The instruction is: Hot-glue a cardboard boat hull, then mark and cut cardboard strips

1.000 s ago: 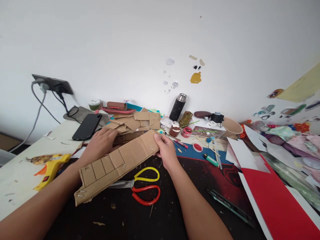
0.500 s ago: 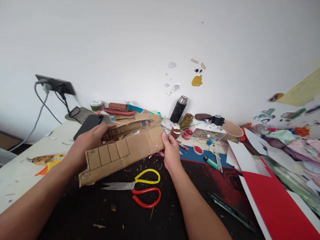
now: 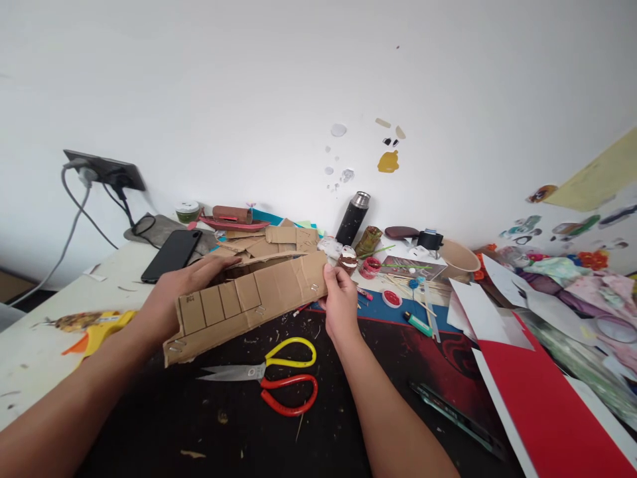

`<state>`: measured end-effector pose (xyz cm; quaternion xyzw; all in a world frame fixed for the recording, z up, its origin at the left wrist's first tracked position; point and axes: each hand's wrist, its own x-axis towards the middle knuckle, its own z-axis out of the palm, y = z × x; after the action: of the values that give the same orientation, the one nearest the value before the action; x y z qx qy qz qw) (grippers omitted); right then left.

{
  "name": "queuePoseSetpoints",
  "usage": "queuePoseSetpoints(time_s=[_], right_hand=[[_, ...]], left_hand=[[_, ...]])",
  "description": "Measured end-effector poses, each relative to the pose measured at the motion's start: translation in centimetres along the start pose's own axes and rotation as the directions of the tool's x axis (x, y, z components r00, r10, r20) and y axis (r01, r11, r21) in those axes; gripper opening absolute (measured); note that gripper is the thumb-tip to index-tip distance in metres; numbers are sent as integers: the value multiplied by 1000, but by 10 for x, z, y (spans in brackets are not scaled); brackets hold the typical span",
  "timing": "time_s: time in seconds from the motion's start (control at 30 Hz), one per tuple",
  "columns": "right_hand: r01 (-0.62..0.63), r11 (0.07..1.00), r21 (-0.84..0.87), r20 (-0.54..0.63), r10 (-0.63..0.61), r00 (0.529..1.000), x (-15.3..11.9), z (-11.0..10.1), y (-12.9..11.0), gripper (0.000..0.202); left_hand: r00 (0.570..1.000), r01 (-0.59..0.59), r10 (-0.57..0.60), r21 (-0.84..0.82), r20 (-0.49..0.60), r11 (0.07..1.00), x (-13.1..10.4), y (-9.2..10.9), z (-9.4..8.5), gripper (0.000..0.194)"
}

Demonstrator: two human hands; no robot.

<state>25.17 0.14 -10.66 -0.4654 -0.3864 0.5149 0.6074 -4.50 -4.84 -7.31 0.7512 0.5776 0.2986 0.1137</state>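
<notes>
A long piece of brown cardboard [image 3: 239, 309] is held tilted above the dark mat, its left end lower. Ruled lines and metal staples show on its front panel; a second layer stands just behind it. My right hand [image 3: 341, 299] pinches its right end, thumb in front and fingers behind. My left hand [image 3: 186, 289] reaches behind the left part, fingers along the rear layer; the fingertips are partly hidden. Below the cardboard lie scissors [image 3: 253, 373] with one yellow and one red handle, blades parted slightly.
A phone [image 3: 172, 255] and a yellow glue gun [image 3: 102, 330] lie at left. Along the wall stand a black flask [image 3: 353, 218], paint jars [image 3: 371, 267] and a red model boat [image 3: 233, 222]. A utility knife [image 3: 458, 418] and red card [image 3: 542, 405] lie at right.
The rear cardboard layer has folded down closer to the front panel, with my left hand lowering along it. My right hand keeps its pinch. The view has shifted slightly.
</notes>
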Motion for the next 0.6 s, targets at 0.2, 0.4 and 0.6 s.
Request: queuePoseSetpoints(time_s=[0.2,0.4,0.6], right_hand=[[16,1000,-18,-30,-16,999,1,-1,2,53],[12,1000,-16,-17,-12,1000,3,-1,4,52],[28,999,-37,-7,-28,1000,4,-2,9,52]], left_hand=[[999,-23,22,23,38,999,-1,-6,3,65],[997,50,-52,36,64,998,2,-4,5,66],[992,85,-93,99,81,992,3,-13,11,68]])
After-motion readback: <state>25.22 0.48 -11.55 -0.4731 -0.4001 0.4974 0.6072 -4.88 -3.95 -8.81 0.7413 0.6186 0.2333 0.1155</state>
